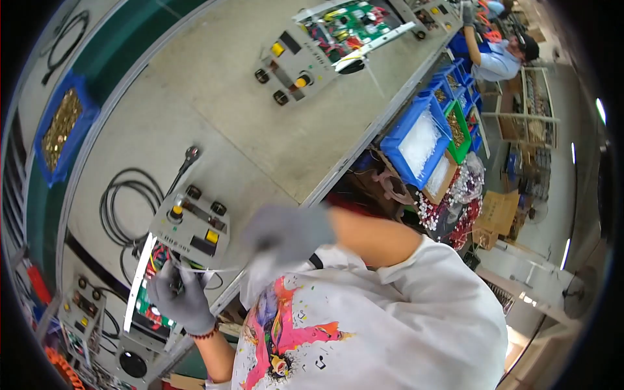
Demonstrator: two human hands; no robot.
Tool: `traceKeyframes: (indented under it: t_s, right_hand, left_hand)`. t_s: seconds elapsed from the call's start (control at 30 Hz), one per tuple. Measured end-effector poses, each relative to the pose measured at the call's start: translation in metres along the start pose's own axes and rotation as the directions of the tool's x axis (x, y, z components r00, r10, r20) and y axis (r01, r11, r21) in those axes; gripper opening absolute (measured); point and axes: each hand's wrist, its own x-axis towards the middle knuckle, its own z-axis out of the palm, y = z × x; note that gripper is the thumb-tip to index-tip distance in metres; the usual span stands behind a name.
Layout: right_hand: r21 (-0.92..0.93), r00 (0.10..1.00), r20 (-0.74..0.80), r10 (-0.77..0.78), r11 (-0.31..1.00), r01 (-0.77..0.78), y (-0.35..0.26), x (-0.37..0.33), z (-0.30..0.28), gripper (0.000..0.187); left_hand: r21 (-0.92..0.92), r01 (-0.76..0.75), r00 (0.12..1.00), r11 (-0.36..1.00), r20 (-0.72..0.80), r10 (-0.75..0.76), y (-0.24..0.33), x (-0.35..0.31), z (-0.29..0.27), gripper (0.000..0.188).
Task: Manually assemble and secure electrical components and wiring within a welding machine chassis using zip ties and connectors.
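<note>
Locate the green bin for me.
In the head view, the green bin is right of centre in the upper half, beyond the right edge of the workbench, immediately right of the large blue bin holding white pieces.

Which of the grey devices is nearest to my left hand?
The device beside the coiled black cable: your left hand is at its wiring; the other devices stand farther away.

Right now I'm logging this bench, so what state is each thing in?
Near grey unit: casing open, wiring exposed
Far grey unit: casing open, circuit board exposed
Black cable: coiled
Left blue tray: holding brass-coloured pieces
Large blue bin: filled with white pieces
Left hand: gloved, at the near grey unit's wiring
Right hand: gloved, blurred, grip unclear
</note>
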Motion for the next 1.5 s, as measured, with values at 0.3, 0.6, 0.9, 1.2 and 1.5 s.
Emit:
traceKeyframes:
  t_s: [0.3,0.6,0.9,1.2,1.5]
  right_hand:
    - [0.04,-0.183,-0.94,0.289,-0.437,-0.899,0.175,-0.346,-0.251,0.063]
    - [0.185,-0.352,-0.878,0.324,-0.449,-0.874,0.208,-0.424,-0.308,0.036]
    - [0.298,-0.338,-0.91,-0.242,0.188,-0.936,0.084,-0.362,-0.266,0.036]
    - [-0.014,0.813,-0.573,0.108,0.99,-0.141,-0.017,0.134,-0.014,0.016]
    - [0.069,0.905,-0.014,0.426,0.903,-0.424,-0.003,0.244,0.026,0.018]
  left_hand:
    - [-0.091,0.139,0.988,0.986,-0.053,-0.144,-0.002,-0.005,-0.051,0.045]
    - [0.34,-0.013,0.99,0.94,0.133,-0.035,-0.01,0.044,-0.044,0.043]
    - [-0.102,-0.06,0.963,0.993,0.255,0.085,-0.063,0.06,-0.05,0.023]
    - [-0.128,0.032,0.997,0.991,0.08,-0.022,-0.059,0.04,-0.041,0.019]
    - [-0.182,0.047,0.993,0.982,0.118,-0.025,-0.069,0.042,-0.04,0.014]
